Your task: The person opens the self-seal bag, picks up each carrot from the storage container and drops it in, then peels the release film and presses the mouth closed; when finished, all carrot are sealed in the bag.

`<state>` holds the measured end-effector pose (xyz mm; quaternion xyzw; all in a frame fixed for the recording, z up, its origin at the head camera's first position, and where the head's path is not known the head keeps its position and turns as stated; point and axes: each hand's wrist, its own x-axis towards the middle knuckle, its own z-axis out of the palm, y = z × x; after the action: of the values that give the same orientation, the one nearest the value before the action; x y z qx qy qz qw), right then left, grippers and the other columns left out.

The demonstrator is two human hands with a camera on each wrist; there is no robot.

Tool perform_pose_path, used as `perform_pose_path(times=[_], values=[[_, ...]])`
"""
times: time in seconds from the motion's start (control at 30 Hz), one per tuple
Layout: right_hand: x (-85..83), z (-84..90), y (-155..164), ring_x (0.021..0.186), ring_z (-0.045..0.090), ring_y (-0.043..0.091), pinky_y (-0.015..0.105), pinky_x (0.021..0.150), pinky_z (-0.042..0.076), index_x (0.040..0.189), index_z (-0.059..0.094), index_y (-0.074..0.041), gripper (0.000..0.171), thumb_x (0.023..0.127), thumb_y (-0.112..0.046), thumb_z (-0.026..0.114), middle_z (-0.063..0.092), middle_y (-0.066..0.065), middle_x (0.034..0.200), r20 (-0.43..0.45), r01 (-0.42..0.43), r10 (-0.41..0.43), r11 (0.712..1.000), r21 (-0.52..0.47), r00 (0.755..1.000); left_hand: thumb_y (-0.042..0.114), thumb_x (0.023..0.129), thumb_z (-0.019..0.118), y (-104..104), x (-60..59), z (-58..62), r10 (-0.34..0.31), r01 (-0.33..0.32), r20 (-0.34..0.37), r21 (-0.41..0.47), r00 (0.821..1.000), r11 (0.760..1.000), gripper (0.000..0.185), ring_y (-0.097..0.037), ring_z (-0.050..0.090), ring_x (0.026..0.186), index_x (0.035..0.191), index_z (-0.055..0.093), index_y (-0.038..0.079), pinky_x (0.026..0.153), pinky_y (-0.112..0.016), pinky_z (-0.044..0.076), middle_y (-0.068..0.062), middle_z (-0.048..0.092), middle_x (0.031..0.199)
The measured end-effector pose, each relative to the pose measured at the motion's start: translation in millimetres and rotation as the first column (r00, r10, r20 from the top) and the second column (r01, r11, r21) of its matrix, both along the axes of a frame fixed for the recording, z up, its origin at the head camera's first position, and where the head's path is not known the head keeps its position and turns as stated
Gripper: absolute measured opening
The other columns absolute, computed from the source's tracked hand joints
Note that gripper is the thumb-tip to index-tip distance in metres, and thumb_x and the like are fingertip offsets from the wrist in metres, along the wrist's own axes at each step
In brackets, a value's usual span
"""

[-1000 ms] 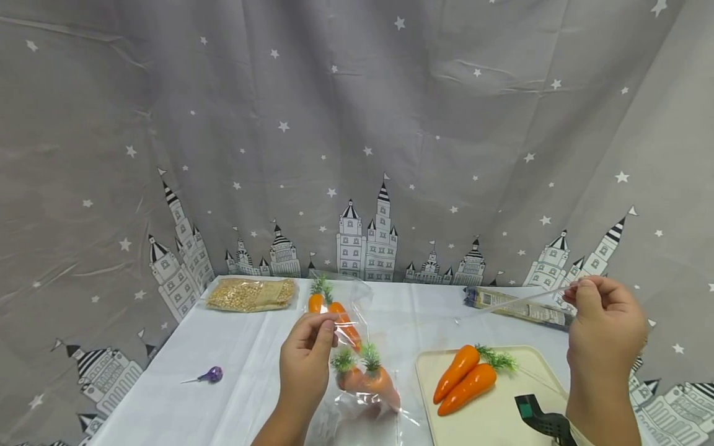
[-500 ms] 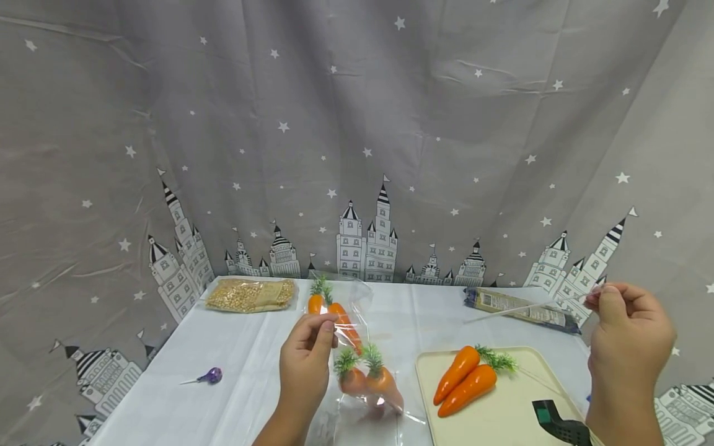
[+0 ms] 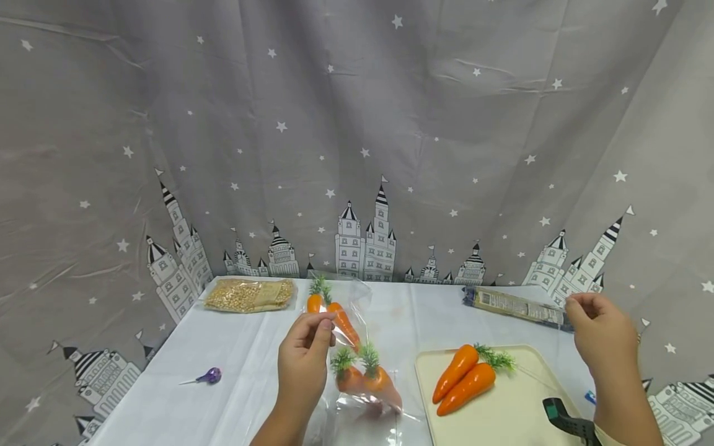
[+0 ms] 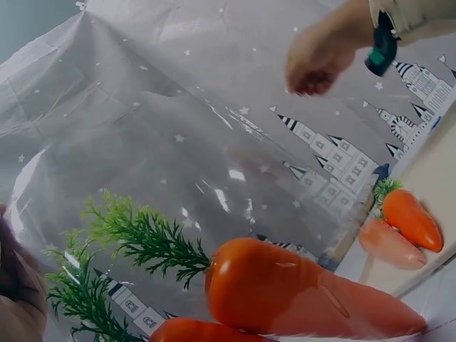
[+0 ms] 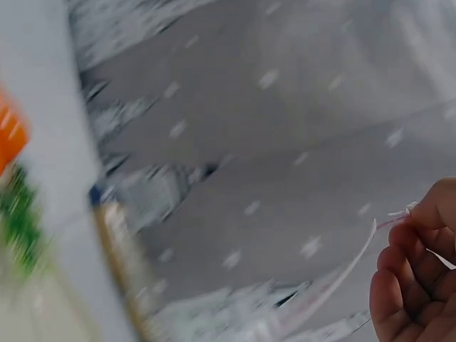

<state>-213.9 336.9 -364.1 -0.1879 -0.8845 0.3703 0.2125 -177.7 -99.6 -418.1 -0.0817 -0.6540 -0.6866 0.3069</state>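
My left hand [image 3: 304, 359] pinches a clear plastic bag [image 3: 368, 430] near its upper edge, thumb against fingers. Inside hang orange carrots [image 4: 278, 285] with feathery green tops, large in the left wrist view. Behind the bag, two more carrots [image 3: 344, 325] lie at the table's far side under clear plastic. Raised at the right, my right hand [image 3: 605, 337] has its fingers curled and pinches a thin whitish strip [image 5: 349, 271] between thumb and fingertip. The strip dangles in a curve, and it hardly shows in the head view.
A cream tray [image 3: 519, 427] at the right bears two carrots [image 3: 471, 387]. Behind it lies a long dark-ended packet [image 3: 513, 303]. A bag of yellow kernels [image 3: 248, 295] lies back left, and a purple lollipop [image 3: 211, 375] front left. A grey patterned curtain [image 3: 357, 124] hangs behind.
My right hand went further right with the strip, then came back left a little and lower. The strip swung from slanting leftward to hanging down. My left hand and the bag stayed nearly still.
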Motion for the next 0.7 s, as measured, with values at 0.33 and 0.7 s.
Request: perform_pose_path(times=[0.33, 0.7], values=[[-30.1, -46.7, 51.2, 0.105, 0.057, 0.043, 0.042, 0.068, 0.047, 0.133, 0.058, 0.004, 0.047, 0.110, -0.033, 0.042, 0.061, 0.030, 0.125, 0.147, -0.035, 0.027, 0.998, 0.055, 0.989, 0.003, 0.103, 0.064, -0.5, 0.6, -0.5, -0.008, 0.008, 0.028, 0.005, 1.000, 1.000, 0.012, -0.016, 0.062, 0.076, 0.107, 0.075, 0.006, 0.066, -0.023, 0.056, -0.007, 0.064, 0.092], [-47.6, -62.2, 79.4, 0.093, 0.068, 0.039, 0.039, 0.063, 0.051, 0.126, 0.061, 0.008, 0.035, 0.108, -0.019, 0.050, 0.071, 0.030, 0.112, 0.228, -0.111, 0.098, 0.993, 0.046, 0.969, 0.002, 0.102, 0.064, -0.7, 0.7, -1.4, -0.011, 0.011, 0.007, 0.002, 1.000, 1.000, 0.011, -0.015, 0.061, 0.075, 0.107, 0.074, 0.005, 0.067, -0.026, 0.057, -0.007, 0.064, 0.091]])
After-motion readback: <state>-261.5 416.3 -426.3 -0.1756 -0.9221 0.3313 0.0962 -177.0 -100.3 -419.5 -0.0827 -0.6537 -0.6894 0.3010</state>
